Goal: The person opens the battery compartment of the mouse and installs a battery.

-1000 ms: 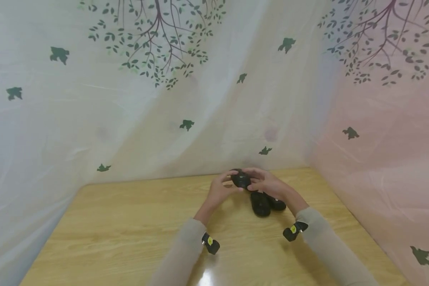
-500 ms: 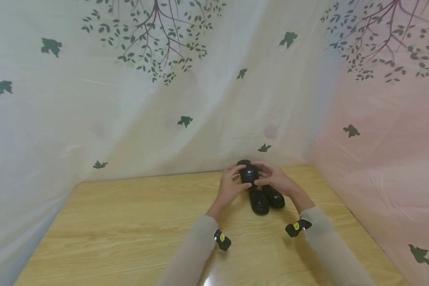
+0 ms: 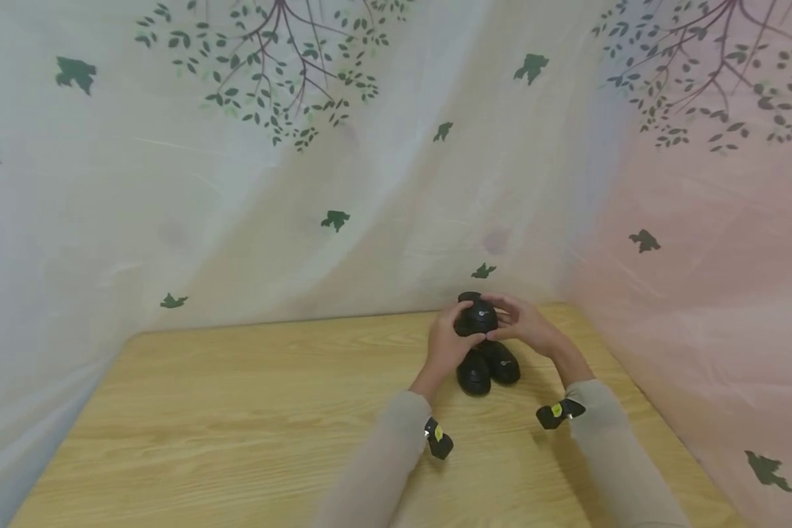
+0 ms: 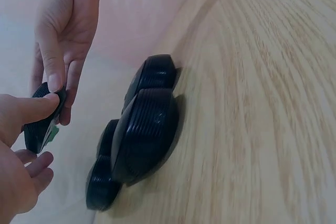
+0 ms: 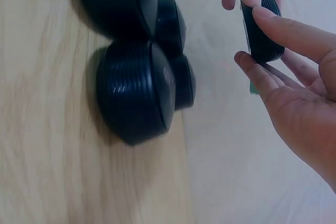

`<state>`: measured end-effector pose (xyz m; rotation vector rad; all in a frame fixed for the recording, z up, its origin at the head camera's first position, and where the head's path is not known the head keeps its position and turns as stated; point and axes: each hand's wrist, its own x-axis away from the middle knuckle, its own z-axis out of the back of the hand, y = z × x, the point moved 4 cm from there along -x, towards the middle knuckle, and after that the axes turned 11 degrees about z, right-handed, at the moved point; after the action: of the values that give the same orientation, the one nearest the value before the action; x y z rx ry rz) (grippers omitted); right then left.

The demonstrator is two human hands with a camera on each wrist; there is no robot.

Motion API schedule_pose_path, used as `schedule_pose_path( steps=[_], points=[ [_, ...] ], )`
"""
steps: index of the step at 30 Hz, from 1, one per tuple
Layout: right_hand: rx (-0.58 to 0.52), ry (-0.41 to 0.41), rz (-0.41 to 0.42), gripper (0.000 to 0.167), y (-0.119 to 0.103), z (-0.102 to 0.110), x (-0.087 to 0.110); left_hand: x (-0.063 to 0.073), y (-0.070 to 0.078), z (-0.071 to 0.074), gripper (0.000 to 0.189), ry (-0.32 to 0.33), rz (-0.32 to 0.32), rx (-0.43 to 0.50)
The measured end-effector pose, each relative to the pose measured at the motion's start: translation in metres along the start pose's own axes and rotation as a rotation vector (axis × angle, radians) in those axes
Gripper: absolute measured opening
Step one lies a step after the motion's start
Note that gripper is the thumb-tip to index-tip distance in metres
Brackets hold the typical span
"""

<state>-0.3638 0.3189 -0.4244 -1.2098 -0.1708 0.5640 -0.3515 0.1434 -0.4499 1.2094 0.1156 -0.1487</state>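
Observation:
A black computer mouse [image 3: 483,317] is held up off the table between both hands. My left hand [image 3: 446,341] grips its left side, while my right hand [image 3: 528,326] pinches the other side with thumb and fingers. Seen from the left wrist, the thumbs meet close together on the held mouse [image 4: 39,129], and its ribbed edge shows. Beneath the hands, a left front mouse [image 3: 474,374] and a right front mouse [image 3: 501,363] lie side by side on the table. Two more mice stand behind them in the right wrist view, including a rear mouse [image 5: 170,27].
The wood-grain table [image 3: 237,411] ends at a pale curtain [image 3: 251,242] printed with leaves and birds. A pinkish curtain [image 3: 713,308] borders the right side. Each sleeve carries a small black wrist camera, such as the left one [image 3: 439,440].
Both hands have moved right with the mouse. It has tilted so that its logo side faces the head camera. The front mice stay on the table; the head view has shifted slightly.

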Motion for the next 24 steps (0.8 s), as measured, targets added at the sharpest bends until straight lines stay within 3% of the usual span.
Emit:
schedule_pose_path(
  steps=[8,14,24],
  points=[
    [0.04,0.054,-0.048,0.079,0.017,0.02,0.012,-0.002,0.007,-0.022,0.061,-0.088,0.026,-0.129],
    [0.082,0.07,-0.058,0.079,0.026,0.031,0.017,-0.006,0.009,-0.036,0.063,-0.097,0.041,-0.23],
    [0.056,0.096,-0.063,0.081,0.044,0.042,0.025,-0.013,0.007,-0.058,0.061,-0.026,0.06,-0.338]
  ],
)
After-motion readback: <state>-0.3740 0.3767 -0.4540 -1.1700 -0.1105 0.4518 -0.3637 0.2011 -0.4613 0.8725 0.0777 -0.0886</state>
